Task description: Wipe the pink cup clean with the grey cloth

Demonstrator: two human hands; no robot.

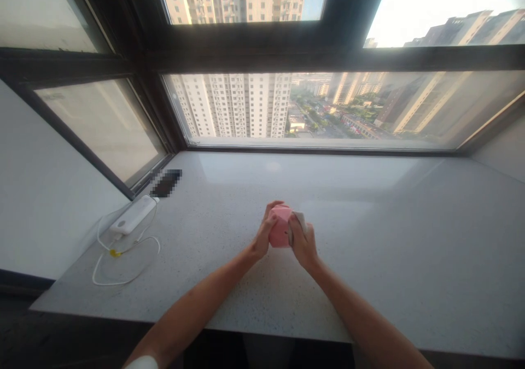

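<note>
A small pink faceted object [280,228], of a kind I cannot make out, is held up over the middle of the pale speckled sill. My left hand [266,231] wraps its left side, with the thumb across its front. On the other side, my right hand [302,240] is closed around a grey cloth [301,218] and presses it against the pink object's right face. The palm and some fingers of my right hand hide part of the cloth. The back of the pink object is out of sight.
A white power strip [133,215] lies at the left of the sill [389,249], with a looped white cable [123,283] and a yellow tie [115,253]. Behind it is a dark pixelated object [166,183]. Dark window frames [262,57] border the back and left.
</note>
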